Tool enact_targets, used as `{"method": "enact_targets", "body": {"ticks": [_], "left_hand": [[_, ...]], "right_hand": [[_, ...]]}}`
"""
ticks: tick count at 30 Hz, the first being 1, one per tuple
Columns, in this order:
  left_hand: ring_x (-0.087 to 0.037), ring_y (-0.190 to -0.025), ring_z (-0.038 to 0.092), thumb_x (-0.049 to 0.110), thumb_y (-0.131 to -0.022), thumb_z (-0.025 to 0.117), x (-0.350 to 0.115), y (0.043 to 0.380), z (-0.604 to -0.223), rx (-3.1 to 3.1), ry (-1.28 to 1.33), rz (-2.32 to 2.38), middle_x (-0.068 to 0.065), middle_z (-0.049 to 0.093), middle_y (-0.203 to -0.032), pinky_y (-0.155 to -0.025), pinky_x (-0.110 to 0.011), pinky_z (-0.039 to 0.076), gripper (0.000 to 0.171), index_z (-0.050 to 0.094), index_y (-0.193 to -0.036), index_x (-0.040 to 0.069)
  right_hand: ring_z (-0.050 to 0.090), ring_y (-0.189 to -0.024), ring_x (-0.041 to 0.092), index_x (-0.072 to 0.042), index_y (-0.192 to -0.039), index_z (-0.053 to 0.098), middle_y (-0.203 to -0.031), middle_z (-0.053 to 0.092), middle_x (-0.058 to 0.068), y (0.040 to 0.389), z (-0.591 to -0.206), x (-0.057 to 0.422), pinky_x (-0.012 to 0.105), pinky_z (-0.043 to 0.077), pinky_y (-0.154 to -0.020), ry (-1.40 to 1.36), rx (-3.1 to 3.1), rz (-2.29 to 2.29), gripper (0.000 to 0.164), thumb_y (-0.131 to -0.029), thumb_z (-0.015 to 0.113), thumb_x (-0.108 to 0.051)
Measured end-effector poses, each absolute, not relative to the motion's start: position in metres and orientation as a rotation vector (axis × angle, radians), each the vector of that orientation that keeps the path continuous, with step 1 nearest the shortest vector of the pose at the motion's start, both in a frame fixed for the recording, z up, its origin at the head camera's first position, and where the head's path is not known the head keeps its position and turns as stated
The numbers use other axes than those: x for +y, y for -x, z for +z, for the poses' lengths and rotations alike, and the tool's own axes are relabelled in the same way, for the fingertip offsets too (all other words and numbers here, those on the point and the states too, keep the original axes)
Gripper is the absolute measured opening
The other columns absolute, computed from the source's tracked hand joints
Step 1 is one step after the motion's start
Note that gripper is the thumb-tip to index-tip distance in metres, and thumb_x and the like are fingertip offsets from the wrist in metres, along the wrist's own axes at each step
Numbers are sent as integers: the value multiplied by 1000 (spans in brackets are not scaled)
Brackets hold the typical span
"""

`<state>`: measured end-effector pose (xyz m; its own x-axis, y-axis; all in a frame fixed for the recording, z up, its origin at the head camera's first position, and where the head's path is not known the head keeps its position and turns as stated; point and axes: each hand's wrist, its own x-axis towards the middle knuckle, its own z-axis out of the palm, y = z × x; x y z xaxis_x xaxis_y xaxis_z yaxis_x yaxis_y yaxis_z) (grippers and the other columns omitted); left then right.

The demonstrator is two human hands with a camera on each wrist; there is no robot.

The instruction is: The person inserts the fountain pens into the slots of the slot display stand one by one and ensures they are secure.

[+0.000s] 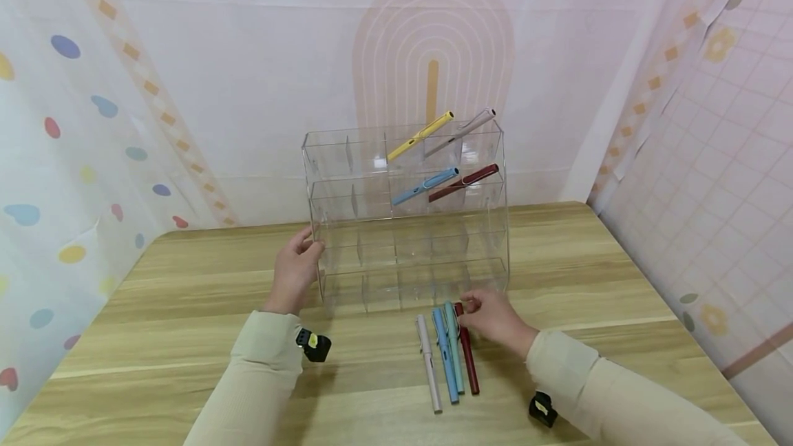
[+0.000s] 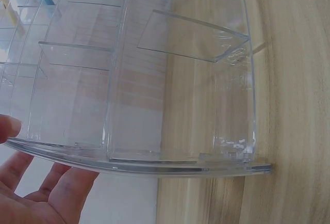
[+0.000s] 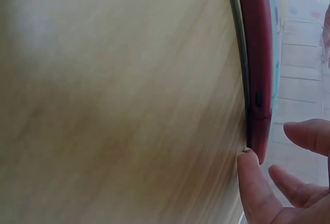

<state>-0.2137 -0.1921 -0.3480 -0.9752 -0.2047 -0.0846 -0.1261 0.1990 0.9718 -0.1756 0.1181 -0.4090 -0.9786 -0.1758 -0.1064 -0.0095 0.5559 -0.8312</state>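
A clear acrylic rack (image 1: 347,253) with tiered compartments stands upright on the table. My left hand (image 1: 297,267) grips its left side panel, thumb on the inner face and fingers behind, as the left wrist view shows. In front of the rack lie a pale pen (image 1: 429,363), a blue pen (image 1: 445,356), a mint-green pen (image 1: 455,353) and a dark red pen (image 1: 469,360), side by side. Around the rack-side end of the dark red pen is my right hand (image 1: 495,319); one fingertip (image 3: 247,157) touches it, while another finger stays apart.
In the upper tiers lean a yellow pen (image 1: 421,136), a pale pen (image 1: 461,131), a light blue pen (image 1: 426,186) and another dark red pen (image 1: 464,183). The wooden table (image 1: 186,308) reaches back to patterned curtains (image 1: 279,88). Each wrist carries a small black camera.
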Motion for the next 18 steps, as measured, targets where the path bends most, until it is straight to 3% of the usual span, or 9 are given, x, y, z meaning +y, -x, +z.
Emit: {"method": "enact_targets", "body": {"ticks": [18], "left_hand": [[-28, -118, 44, 17, -98, 43, -193, 214, -349, -2385, -335, -1909, -18, 45, -135, -88, -39, 48, 51, 38, -149, 14]], "right_hand": [[48, -68, 18, 4, -110, 64, -86, 56, 9, 178, -411, 113, 28, 42, -58, 204, 2703, -1212, 35, -76, 71, -1]]}}
